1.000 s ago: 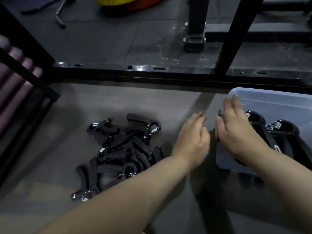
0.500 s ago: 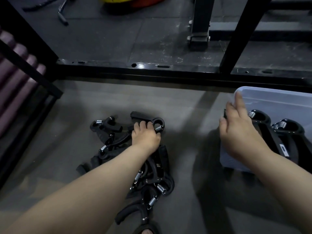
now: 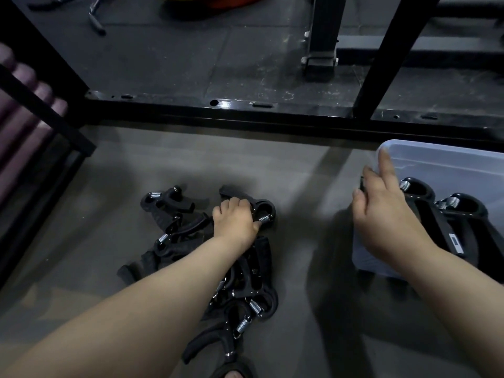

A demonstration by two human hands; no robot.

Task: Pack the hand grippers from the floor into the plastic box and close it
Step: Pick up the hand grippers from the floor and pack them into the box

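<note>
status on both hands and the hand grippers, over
Left hand gripping a hand gripper at the floor pile's far edge. Right hand open at left rim of the plastic box. Box lidless, two grippers visible inside. Nothing between pile and box.

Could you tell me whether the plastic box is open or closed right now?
Open: the plastic box has no lid on, and hand grippers show inside.

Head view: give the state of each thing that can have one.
plastic box: open, no lid on.
grippers in box: two visible, lying inside.
floor pile: loose heap, unpacked.
left hand: curled round top gripper of the pile.
right hand: fingers loose, over the box's left edge.
</note>
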